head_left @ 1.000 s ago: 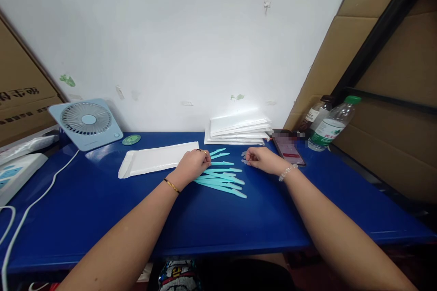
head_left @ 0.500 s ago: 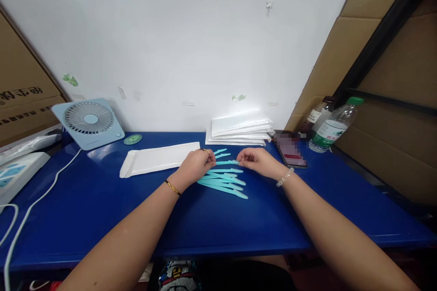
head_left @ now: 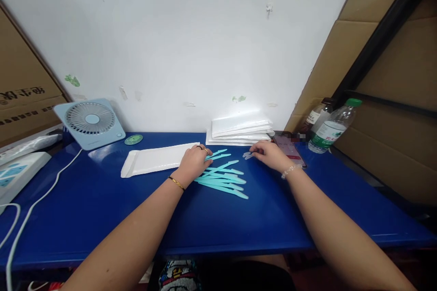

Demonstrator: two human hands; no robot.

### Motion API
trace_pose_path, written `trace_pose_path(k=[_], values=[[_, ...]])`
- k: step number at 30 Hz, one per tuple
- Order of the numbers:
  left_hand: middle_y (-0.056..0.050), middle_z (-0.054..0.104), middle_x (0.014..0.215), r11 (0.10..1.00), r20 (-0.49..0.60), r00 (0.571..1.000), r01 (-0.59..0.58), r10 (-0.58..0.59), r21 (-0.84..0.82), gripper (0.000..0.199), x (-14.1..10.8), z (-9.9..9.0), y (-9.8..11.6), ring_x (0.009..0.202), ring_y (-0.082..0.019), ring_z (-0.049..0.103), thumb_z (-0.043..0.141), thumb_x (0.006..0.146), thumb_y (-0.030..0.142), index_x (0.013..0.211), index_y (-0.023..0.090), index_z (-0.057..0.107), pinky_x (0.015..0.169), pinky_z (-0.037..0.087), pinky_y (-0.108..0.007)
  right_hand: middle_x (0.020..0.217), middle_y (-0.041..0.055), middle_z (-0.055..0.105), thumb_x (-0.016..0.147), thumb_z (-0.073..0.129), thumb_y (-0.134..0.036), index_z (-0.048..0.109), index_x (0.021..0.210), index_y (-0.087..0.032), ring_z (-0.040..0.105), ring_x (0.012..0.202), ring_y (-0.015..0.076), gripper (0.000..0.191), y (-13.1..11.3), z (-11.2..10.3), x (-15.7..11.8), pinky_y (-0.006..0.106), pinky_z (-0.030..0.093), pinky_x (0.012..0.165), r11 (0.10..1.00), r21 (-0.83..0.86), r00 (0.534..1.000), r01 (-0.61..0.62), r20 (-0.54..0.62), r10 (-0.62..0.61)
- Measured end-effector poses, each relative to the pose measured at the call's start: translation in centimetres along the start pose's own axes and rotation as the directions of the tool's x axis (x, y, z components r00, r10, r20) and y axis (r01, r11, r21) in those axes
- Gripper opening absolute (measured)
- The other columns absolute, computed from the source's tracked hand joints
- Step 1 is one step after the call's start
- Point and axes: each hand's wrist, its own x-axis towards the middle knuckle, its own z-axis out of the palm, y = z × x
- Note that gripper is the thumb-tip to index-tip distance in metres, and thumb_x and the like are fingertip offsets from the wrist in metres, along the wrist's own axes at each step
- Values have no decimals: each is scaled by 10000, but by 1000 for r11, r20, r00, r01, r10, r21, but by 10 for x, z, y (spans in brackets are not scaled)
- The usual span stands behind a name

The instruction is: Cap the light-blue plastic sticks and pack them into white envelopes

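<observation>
Turquoise razors (head_left: 218,185) overlap on the table (head_left: 239,227); a nudge could scatter them. The left hand (head_left: 195,163) curls over two farther ones, its hold hidden. The right hand (head_left: 269,155) pinches clear caps (head_left: 247,155); a loose pinch could drop them.

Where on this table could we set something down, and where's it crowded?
The glossy blue tabletop is bare between the forearms, on the near side of the slim turquoise sticks, and at left between the white cable and left forearm. Crowded: the middle, with sticks, long white envelope and left hand, and back right: stacked white envelopes, dark-framed phone, green-capped bottle.
</observation>
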Motion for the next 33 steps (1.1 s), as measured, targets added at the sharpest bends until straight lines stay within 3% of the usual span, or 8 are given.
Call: trace_pose_path(k=[4, 9, 15, 18, 24, 29, 33], values=[[-56, 643, 948, 1000, 25, 1000, -1, 1, 10, 138, 2, 6, 0, 944, -222, 565, 564, 820, 271, 881, 213, 673, 807, 431, -317, 866, 50, 616, 768, 596, -217, 653, 804, -187, 574, 740, 156, 74, -1, 11, 2, 261, 441, 697, 996, -60, 993, 70, 104, -64], [-49, 650, 872, 1000, 25, 1000, 13, -12, -16, 93, 1, 6, 1, 899, -221, 570, 576, 802, 249, 788, 203, 655, 775, 426, -317, 852, 68, 611, 773, 541, -166, 608, 767, -167, 573, 743, 163, 67, -11, 15, 2, 267, 429, 706, 987, -114, 985, 114, 142, -97], [-37, 651, 860, 990, -17, 998, 58, -60, -128, 114, 0, -3, 5, 841, -201, 576, 562, 809, 262, 770, 203, 650, 719, 425, -301, 751, 24, 624, 863, 477, -290, 582, 869, -183, 541, 650, 143, 150, -22, 9, -2, 248, 406, 602, 989, 142, 988, 38, 144, -58], [-30, 650, 854, 984, -33, 998, 54, -61, -167, 112, -1, -4, 6, 831, -196, 575, 563, 806, 265, 766, 209, 651, 705, 424, -295, 758, 22, 625, 881, 462, -337, 592, 883, -182, 526, 646, 138, 203, -28, 7, -3, 244, 399, 590, 971, 229, 990, 65, 107, -91], [-36, 650, 862, 983, -49, 998, 26, -36, -181, 129, -2, -5, 8, 837, -198, 573, 551, 815, 278, 783, 208, 654, 716, 424, -298, 778, 28, 637, 873, 481, -326, 621, 878, -182, 528, 661, 141, 200, -38, 10, -3, 249, 400, 601, 968, 235, 987, 93, 108, -121], [-33, 655, 852, 984, -1, 997, -75, 76, -163, 155, -5, -11, 17, 829, -185, 578, 541, 823, 281, 752, 204, 656, 729, 426, -289, 795, 32, 651, 874, 480, -306, 629, 908, -177, 549, 669, 141, 200, -53, 11, -6, 249, 422, 607, 959, 265, 976, 104, 156, -149], [-29, 668, 882, 988, 64, 996, -56, 66, -145, 204, -6, -12, 19, 859, -188, 583, 522, 844, 355, 812, 217, 668, 772, 426, -296, 877, 47, 669, 873, 485, -289, 645, 946, -181, 588, 752, 160, 206, -41, 7, -4, 268, 460, 672, 962, 255, 975, 97, 168, -143]])
